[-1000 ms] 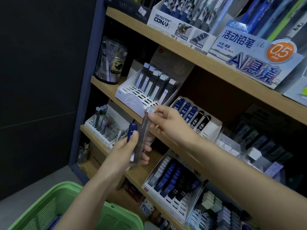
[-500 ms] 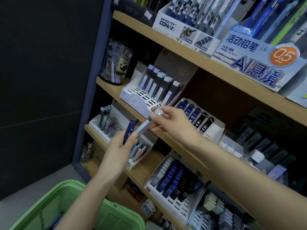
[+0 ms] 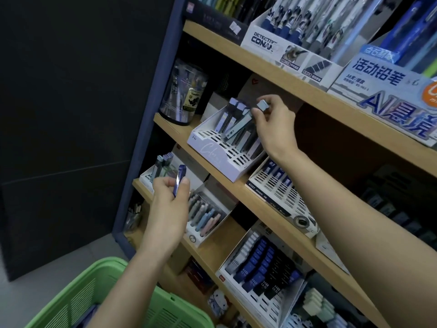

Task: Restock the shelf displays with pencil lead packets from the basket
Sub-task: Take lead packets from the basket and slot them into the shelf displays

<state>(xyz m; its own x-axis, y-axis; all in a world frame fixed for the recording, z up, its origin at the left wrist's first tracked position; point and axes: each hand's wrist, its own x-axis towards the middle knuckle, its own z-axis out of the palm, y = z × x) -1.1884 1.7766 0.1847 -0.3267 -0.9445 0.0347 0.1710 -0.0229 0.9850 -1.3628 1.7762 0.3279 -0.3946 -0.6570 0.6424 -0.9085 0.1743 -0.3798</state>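
My right hand (image 3: 272, 121) pinches the pale cap end of a grey lead packet (image 3: 238, 125), which slants down into the white slotted display box (image 3: 212, 152) on the middle shelf, among several upright packets there. My left hand (image 3: 169, 200) is lower, in front of the shelf below, gripping a dark blue lead packet (image 3: 179, 179) that stands upright above the thumb. The green basket (image 3: 78, 294) is at the bottom left under my left forearm; its contents are mostly hidden.
A second slotted display with blue packets (image 3: 279, 185) sits right of the white box. A clear jar (image 3: 183, 91) stands at the shelf's left end. Lower shelves hold a pastel case tray (image 3: 203, 216) and an HB lead display (image 3: 260, 268). Pen boxes (image 3: 279, 41) fill the top shelf.
My right hand has drawn the grey packet out of my left hand and lifted it up and right to the white display box. The left hand still holds the blue packet.
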